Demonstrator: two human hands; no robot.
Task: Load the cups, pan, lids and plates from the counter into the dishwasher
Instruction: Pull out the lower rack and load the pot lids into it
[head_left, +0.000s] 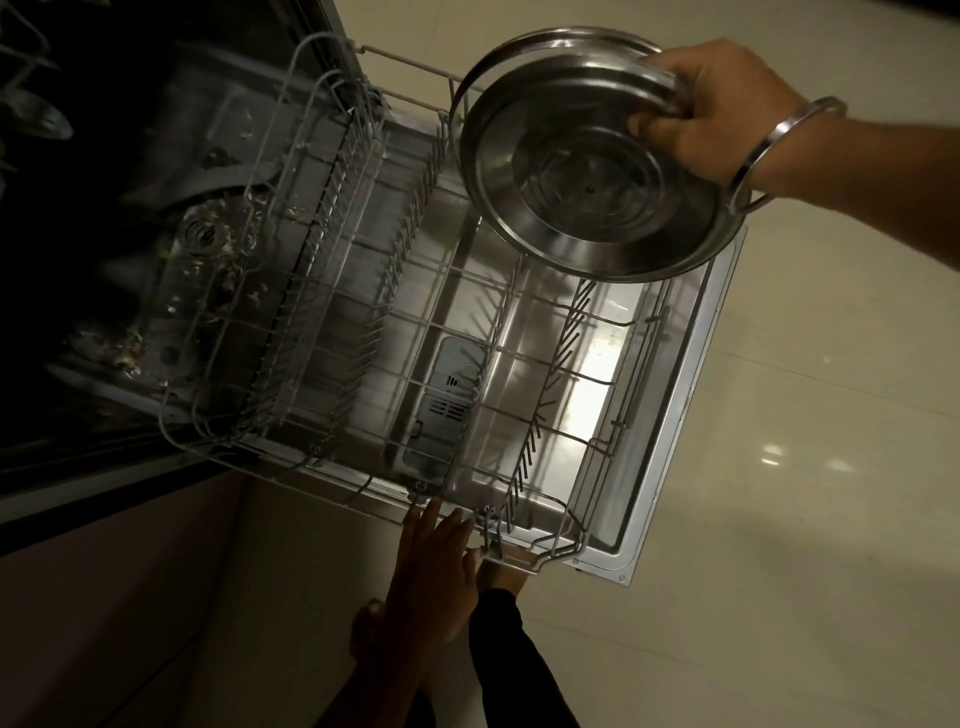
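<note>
My right hand (711, 104) grips the rims of stacked steel plates (582, 208), at least two, tilted in the air over the far right part of the lower rack (395, 322). That wire rack is pulled out over the open dishwasher door (670, 447) and holds nothing. Lower down, my left hand (431, 566) reaches with straight fingers to the rack's near edge, its fingertips at the wire. A steel bangle sits on my right wrist.
The dishwasher tub (171, 218) lies dark at the left, with debris around the filter (202, 244). Pale floor tiles (831, 467) spread to the right of the door. My feet and dark trouser legs (514, 654) stand just below the door's near corner.
</note>
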